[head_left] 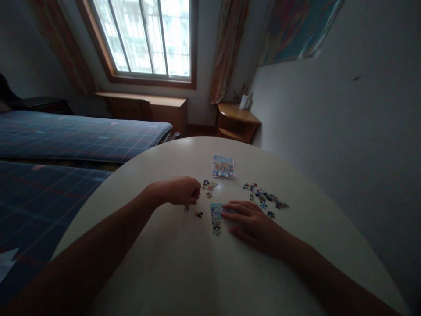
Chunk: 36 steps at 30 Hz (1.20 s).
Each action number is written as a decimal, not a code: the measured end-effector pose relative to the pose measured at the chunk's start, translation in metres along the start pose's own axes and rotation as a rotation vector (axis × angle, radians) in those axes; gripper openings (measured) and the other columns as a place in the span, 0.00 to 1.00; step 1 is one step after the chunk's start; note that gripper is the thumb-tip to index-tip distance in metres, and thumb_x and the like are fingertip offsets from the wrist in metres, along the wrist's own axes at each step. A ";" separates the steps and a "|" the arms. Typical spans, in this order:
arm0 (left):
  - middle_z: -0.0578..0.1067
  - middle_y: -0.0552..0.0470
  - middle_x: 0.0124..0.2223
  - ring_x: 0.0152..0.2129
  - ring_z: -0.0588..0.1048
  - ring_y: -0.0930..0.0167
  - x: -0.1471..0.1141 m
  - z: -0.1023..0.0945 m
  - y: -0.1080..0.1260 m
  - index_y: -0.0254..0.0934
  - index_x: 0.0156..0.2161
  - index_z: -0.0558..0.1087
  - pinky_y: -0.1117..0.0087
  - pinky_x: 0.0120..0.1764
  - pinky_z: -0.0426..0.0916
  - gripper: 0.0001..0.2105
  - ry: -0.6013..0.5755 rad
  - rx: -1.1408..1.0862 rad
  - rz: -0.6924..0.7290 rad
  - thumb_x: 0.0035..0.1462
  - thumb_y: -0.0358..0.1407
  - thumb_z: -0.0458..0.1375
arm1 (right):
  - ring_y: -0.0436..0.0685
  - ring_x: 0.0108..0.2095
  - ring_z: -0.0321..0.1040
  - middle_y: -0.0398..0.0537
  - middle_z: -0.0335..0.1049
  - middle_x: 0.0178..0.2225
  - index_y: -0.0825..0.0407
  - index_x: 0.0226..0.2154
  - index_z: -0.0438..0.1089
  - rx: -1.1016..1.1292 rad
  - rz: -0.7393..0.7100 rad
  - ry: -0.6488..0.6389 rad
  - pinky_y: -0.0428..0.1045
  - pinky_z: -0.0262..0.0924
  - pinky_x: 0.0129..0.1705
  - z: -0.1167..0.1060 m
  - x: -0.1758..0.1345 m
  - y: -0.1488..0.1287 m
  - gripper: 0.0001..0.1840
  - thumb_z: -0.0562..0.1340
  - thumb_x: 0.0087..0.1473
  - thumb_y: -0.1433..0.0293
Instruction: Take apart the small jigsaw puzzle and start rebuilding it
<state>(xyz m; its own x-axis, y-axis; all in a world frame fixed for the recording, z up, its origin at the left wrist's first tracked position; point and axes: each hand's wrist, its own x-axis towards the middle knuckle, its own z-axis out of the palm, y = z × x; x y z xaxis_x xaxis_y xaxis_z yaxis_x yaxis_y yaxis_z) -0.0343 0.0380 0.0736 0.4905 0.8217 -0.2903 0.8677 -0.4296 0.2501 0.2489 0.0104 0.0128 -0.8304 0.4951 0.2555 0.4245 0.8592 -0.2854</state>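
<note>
A partly joined jigsaw puzzle [216, 215] lies on the white table, with joined pieces along its left side and top. My right hand [251, 224] rests on its upper right part, fingers stretched out and covering some of it. To the left, my left hand [182, 190] is closed, its fingers bent down to the tabletop; whatever they hold is hidden. Close by its fingertips are a loose cluster of puzzle pieces [209, 186] and a single dark piece [198, 214]. Another small piece [186, 207] shows just under this hand.
Several more loose pieces [265, 195] spread beyond my right hand. A colourful picture packet [223, 166] lies farther back on the round table [171, 263]. Beds with plaid mattresses [82, 134] stand left, a corner shelf [238, 114] behind, a wall right.
</note>
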 end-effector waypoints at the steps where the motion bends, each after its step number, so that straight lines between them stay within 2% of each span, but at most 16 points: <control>1: 0.78 0.50 0.34 0.28 0.73 0.70 0.001 -0.001 -0.002 0.37 0.36 0.76 0.72 0.29 0.60 0.05 0.048 0.029 -0.018 0.54 0.34 0.60 | 0.61 0.60 0.62 0.51 0.67 0.59 0.44 0.59 0.65 -0.002 0.002 -0.007 0.62 0.59 0.58 0.000 0.000 0.000 0.22 0.58 0.63 0.65; 6: 0.78 0.49 0.35 0.31 0.74 0.67 0.014 0.006 -0.027 0.40 0.37 0.75 0.69 0.34 0.64 0.08 0.316 0.109 -0.134 0.58 0.38 0.55 | 0.61 0.61 0.60 0.51 0.66 0.60 0.45 0.59 0.65 -0.011 0.008 -0.033 0.62 0.58 0.59 -0.001 0.000 0.000 0.22 0.57 0.64 0.65; 8: 0.78 0.48 0.41 0.37 0.74 0.65 0.022 0.015 -0.046 0.40 0.39 0.75 0.68 0.40 0.66 0.09 0.495 0.071 -0.201 0.59 0.40 0.54 | 0.61 0.60 0.61 0.51 0.66 0.60 0.45 0.59 0.65 -0.007 0.008 -0.026 0.62 0.58 0.59 0.000 0.000 0.000 0.22 0.58 0.64 0.65; 11: 0.75 0.43 0.50 0.49 0.71 0.62 0.034 0.031 -0.078 0.37 0.45 0.72 0.63 0.49 0.66 0.13 0.616 0.056 -0.302 0.64 0.38 0.47 | 0.61 0.60 0.61 0.51 0.66 0.59 0.44 0.59 0.65 0.002 0.013 -0.023 0.62 0.58 0.59 0.001 0.000 0.000 0.21 0.58 0.63 0.65; 14: 0.73 0.41 0.54 0.52 0.69 0.61 0.042 0.042 -0.102 0.34 0.51 0.71 0.60 0.57 0.62 0.16 0.649 0.029 -0.343 0.64 0.38 0.47 | 0.61 0.60 0.61 0.51 0.66 0.59 0.43 0.59 0.65 0.013 0.011 -0.017 0.63 0.58 0.59 0.001 0.000 0.000 0.22 0.59 0.63 0.65; 17: 0.70 0.44 0.60 0.57 0.67 0.62 0.046 0.048 -0.113 0.36 0.54 0.70 0.61 0.60 0.59 0.18 0.651 0.012 -0.327 0.64 0.39 0.47 | 0.61 0.60 0.61 0.51 0.66 0.59 0.44 0.59 0.65 0.016 0.009 -0.010 0.63 0.58 0.59 0.001 0.000 0.000 0.22 0.59 0.63 0.65; 23: 0.68 0.45 0.62 0.58 0.67 0.64 0.048 0.048 -0.117 0.36 0.55 0.71 0.63 0.62 0.57 0.20 0.657 -0.011 -0.289 0.63 0.41 0.48 | 0.61 0.61 0.60 0.51 0.65 0.60 0.46 0.59 0.64 0.012 0.009 -0.034 0.62 0.57 0.61 0.002 0.002 -0.002 0.22 0.58 0.64 0.66; 29: 0.71 0.45 0.60 0.56 0.69 0.63 0.050 0.047 -0.118 0.36 0.52 0.74 0.64 0.62 0.57 0.20 0.687 -0.023 -0.290 0.62 0.41 0.48 | 0.60 0.61 0.61 0.53 0.66 0.59 0.48 0.58 0.65 0.018 0.011 0.015 0.61 0.58 0.60 -0.001 0.002 0.002 0.22 0.60 0.62 0.66; 31: 0.71 0.44 0.59 0.56 0.69 0.62 0.049 0.047 -0.118 0.35 0.52 0.74 0.64 0.62 0.58 0.20 0.696 -0.021 -0.294 0.62 0.41 0.48 | 0.61 0.60 0.62 0.53 0.67 0.58 0.48 0.56 0.67 -0.016 0.077 0.064 0.62 0.58 0.60 -0.008 0.000 0.010 0.20 0.60 0.61 0.66; 36: 0.72 0.44 0.59 0.55 0.71 0.62 0.049 0.047 -0.118 0.35 0.51 0.74 0.64 0.61 0.59 0.19 0.698 -0.009 -0.287 0.61 0.40 0.49 | 0.62 0.52 0.68 0.54 0.74 0.51 0.51 0.48 0.73 -0.094 0.410 0.223 0.62 0.62 0.56 -0.028 -0.011 0.045 0.14 0.60 0.61 0.67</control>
<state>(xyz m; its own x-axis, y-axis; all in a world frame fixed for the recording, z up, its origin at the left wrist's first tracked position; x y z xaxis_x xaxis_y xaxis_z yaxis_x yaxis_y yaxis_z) -0.1087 0.1112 -0.0138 0.0774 0.9485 0.3072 0.9515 -0.1623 0.2613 0.2871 0.0477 0.0231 -0.4945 0.8024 0.3342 0.7403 0.5903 -0.3218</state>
